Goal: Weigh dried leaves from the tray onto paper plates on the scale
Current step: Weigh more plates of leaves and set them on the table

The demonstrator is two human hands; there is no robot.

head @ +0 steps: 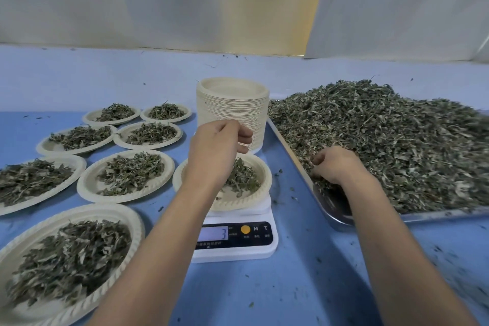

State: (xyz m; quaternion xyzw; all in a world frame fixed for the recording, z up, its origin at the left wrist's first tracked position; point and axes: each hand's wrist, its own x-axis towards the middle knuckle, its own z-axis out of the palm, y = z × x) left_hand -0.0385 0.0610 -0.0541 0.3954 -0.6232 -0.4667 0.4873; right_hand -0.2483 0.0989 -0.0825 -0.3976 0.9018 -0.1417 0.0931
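A white digital scale (pixel 235 241) stands in the middle, its display showing 3. On it sits a paper plate (pixel 260 167) with a small heap of dried leaves (pixel 242 176). My left hand (pixel 219 143) hovers over that plate, fingers curled loosely downward with nothing visible in them. A metal tray (pixel 336 216) on the right carries a big pile of dried leaves (pixel 397 145). My right hand (pixel 336 164) digs into the pile's near left edge, fingers closed around a clump of leaves.
A tall stack of empty paper plates (pixel 232 108) stands behind the scale. Several filled plates (pixel 124 174) cover the blue table on the left, the closest one (pixel 66 259) at the front left corner. Leaf crumbs dot the table (pixel 304 286). A pale wall rises behind.
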